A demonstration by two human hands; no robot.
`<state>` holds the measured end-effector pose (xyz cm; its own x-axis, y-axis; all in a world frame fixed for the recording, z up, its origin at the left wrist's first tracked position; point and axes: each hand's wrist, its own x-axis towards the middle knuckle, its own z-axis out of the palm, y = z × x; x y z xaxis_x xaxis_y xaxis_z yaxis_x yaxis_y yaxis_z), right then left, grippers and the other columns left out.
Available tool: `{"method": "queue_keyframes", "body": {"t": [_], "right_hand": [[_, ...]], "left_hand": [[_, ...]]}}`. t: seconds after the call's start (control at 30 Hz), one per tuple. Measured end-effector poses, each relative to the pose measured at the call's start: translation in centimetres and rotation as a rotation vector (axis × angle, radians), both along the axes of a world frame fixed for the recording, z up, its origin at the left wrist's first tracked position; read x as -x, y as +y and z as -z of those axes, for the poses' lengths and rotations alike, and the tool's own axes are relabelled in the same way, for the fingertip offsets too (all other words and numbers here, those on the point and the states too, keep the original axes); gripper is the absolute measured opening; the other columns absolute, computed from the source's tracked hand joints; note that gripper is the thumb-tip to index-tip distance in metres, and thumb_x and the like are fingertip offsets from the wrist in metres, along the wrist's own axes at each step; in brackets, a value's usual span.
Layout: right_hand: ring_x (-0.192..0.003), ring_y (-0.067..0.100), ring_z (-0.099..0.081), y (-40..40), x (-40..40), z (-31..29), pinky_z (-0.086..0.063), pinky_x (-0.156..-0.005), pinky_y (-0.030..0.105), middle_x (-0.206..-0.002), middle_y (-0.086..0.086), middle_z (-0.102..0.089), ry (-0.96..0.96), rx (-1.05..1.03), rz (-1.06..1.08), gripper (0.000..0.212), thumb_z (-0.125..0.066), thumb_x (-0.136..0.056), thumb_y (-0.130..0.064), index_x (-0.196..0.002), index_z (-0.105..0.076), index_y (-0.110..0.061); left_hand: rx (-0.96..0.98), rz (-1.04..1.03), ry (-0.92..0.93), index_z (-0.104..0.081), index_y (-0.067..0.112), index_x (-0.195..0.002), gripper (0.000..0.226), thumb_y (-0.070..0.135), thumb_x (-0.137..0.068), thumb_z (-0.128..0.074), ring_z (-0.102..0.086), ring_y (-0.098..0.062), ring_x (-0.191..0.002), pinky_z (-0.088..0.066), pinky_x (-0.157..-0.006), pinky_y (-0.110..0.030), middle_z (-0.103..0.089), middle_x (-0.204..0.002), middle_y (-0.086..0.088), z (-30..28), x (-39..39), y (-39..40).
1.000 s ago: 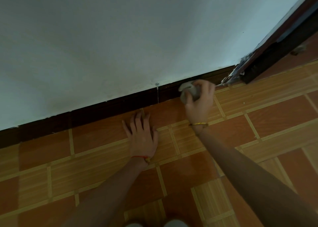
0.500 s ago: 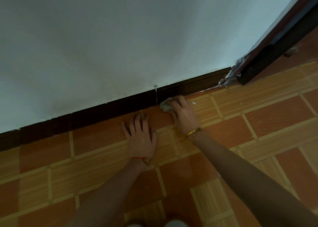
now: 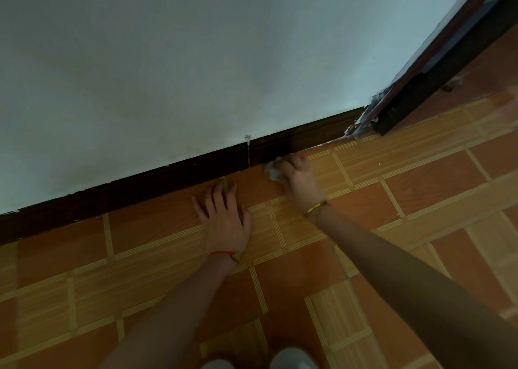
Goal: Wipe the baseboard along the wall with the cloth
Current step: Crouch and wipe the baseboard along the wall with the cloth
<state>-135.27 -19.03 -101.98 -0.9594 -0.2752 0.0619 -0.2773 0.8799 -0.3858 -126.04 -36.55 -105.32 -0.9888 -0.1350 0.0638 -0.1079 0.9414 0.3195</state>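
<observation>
Cloth-wise, the small crumpled white rag [image 3: 272, 170] looks soft and light, so bunching it in the palm seems best. It sits at the foot of the dark brown wooden baseboard [image 3: 302, 139], where it meets the orange tiled floor [image 3: 420, 183]. The right hand [image 3: 298, 176] has its grip clenched around it, arm stretched forward. The left hand [image 3: 225, 217] lies flat, fingers spread, bracing on the floor.

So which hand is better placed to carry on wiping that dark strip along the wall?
The right hand: it grips the cloth at the foot of the baseboard. The left hand lies flat on the floor tiles, empty, apparently as support.
</observation>
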Motion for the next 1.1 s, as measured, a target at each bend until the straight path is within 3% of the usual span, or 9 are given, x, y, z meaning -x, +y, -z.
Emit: {"method": "queue_keyframes", "body": {"t": [0.07,0.17,0.4,0.47,0.57,0.73,0.8,0.93,1.1], "right_hand": [[-0.1,0.032,-0.053,-2.2,-1.0,0.3,-0.05,-0.085,0.039,-0.114,0.012,-0.06,0.032,-0.003,-0.178,0.036,-0.069,-0.075,0.002,-0.109,-0.065,-0.009],[-0.1,0.032,-0.053,-1.9,-0.6,0.3,-0.051,-0.085,0.039,-0.116,0.011,-0.06,0.037,-0.036,-0.192,0.039,-0.07,-0.074,0.003,-0.11,-0.065,-0.01],[-0.114,0.04,-0.043,7.8,3.1,-0.6,-0.043,-0.096,0.046,-0.136,0.017,-0.046,-0.013,-0.136,0.396,0.042,-0.05,-0.088,0.003,-0.129,-0.054,-0.007],[-0.113,0.041,-0.043,8.3,3.4,-0.6,-0.043,-0.097,0.048,-0.138,0.018,-0.044,-0.032,-0.115,0.428,0.042,-0.051,-0.089,0.001,-0.13,-0.054,-0.007],[-0.116,0.036,-0.041,6.1,2.5,-0.6,-0.043,-0.098,0.046,-0.135,0.015,-0.044,-0.049,-0.117,0.305,0.039,-0.052,-0.089,-0.002,-0.128,-0.055,-0.008],[-0.113,0.03,-0.044,3.0,0.5,-0.4,-0.046,-0.093,0.041,-0.129,0.01,-0.049,-0.028,-0.048,-0.095,0.029,-0.053,-0.094,-0.026,-0.119,-0.061,-0.014],[-0.109,0.029,-0.046,3.5,0.7,0.0,-0.047,-0.091,0.042,-0.126,0.009,-0.052,-0.005,-0.036,-0.107,0.028,-0.051,-0.094,-0.027,-0.117,-0.063,-0.014],[-0.11,0.031,-0.045,7.1,1.9,0.3,-0.046,-0.091,0.039,-0.125,0.01,-0.053,0.046,-0.055,0.012,0.024,-0.055,-0.093,-0.016,-0.114,-0.065,-0.011],[-0.107,0.04,-0.045,13.0,5.1,0.3,-0.041,-0.092,0.045,-0.129,0.018,-0.05,0.032,-0.089,0.338,0.03,-0.049,-0.094,-0.01,-0.121,-0.061,-0.008]], "left_hand": [[0.011,0.0,0.006,-0.048,0.014,-0.14,0.053,0.035,-0.093,-0.042,-0.035,-0.036,-0.139,-0.013,-0.116,-0.069,-0.044,-0.145,-0.015,0.1,0.0,-0.1],[0.011,0.002,-0.002,-0.048,0.014,-0.14,0.052,0.035,-0.093,-0.041,-0.035,-0.036,-0.14,-0.013,-0.116,-0.069,-0.044,-0.145,-0.014,0.3,-0.1,-0.2],[0.011,0.008,-0.046,-0.045,0.014,-0.144,0.054,0.035,-0.095,-0.036,-0.034,-0.035,-0.142,-0.011,-0.117,-0.069,-0.042,-0.147,-0.015,0.1,-0.1,-0.1],[0.024,0.004,-0.049,-0.045,0.013,-0.144,0.054,0.035,-0.095,-0.036,-0.034,-0.035,-0.141,-0.011,-0.117,-0.069,-0.042,-0.147,-0.015,0.0,0.0,0.0],[0.046,-0.012,-0.05,-0.046,0.012,-0.143,0.054,0.033,-0.094,-0.036,-0.036,-0.036,-0.14,-0.012,-0.116,-0.069,-0.044,-0.146,-0.016,0.1,0.1,0.4],[0.054,-0.01,-0.018,-0.045,0.01,-0.142,0.054,0.033,-0.093,-0.038,-0.036,-0.038,-0.139,-0.016,-0.116,-0.068,-0.044,-0.144,-0.018,0.3,0.0,0.6],[0.061,-0.012,-0.009,-0.046,0.01,-0.142,0.055,0.034,-0.093,-0.037,-0.037,-0.038,-0.138,-0.016,-0.116,-0.068,-0.045,-0.143,-0.018,0.3,0.0,0.5],[0.067,-0.02,-0.026,-0.046,0.01,-0.142,0.056,0.036,-0.093,-0.035,-0.037,-0.038,-0.138,-0.015,-0.117,-0.069,-0.046,-0.143,-0.018,0.0,0.2,0.5],[0.062,-0.063,-0.046,-0.045,0.012,-0.144,0.058,0.035,-0.093,-0.031,-0.037,-0.036,-0.138,-0.014,-0.117,-0.069,-0.045,-0.146,-0.016,-0.4,0.0,1.2]]}}
